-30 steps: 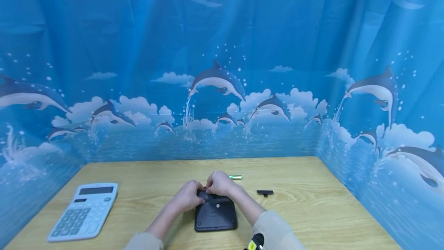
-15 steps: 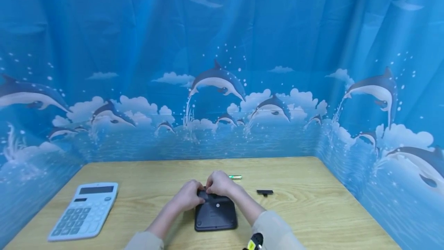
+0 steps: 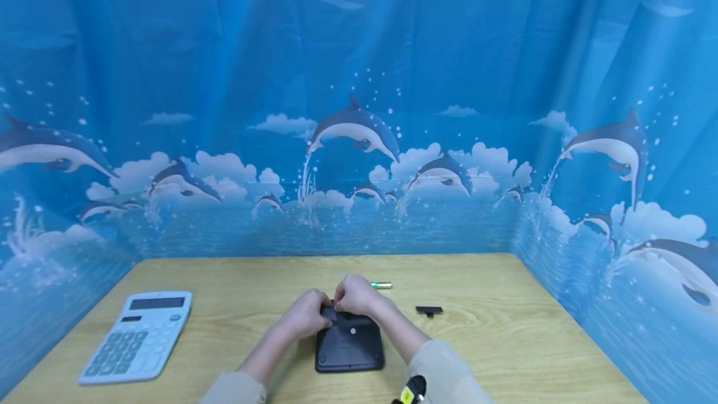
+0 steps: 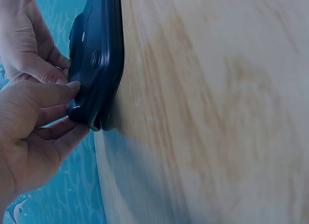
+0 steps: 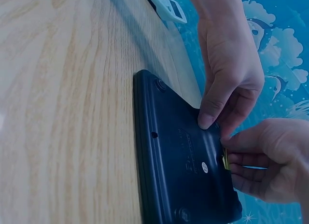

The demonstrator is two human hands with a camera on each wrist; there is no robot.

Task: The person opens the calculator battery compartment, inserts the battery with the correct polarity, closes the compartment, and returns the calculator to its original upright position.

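A black calculator lies face down on the table, its back with round feet turned up. My left hand grips its far left corner, thumb on the back and fingers under the edge in the left wrist view. At the far edge, my right hand has its thumb and curled fingers together at the battery compartment. A yellow-green battery shows right at those fingertips in the right wrist view, mostly hidden by them and the casing. Another green battery lies behind the right hand.
A small black battery cover lies to the right of the black calculator. A large light-blue calculator sits face up at the left. Behind the wooden table hangs a blue dolphin curtain, which also runs along both sides.
Both hands keep their places on the black calculator. The head view has shifted very slightly; nothing else visibly moved.
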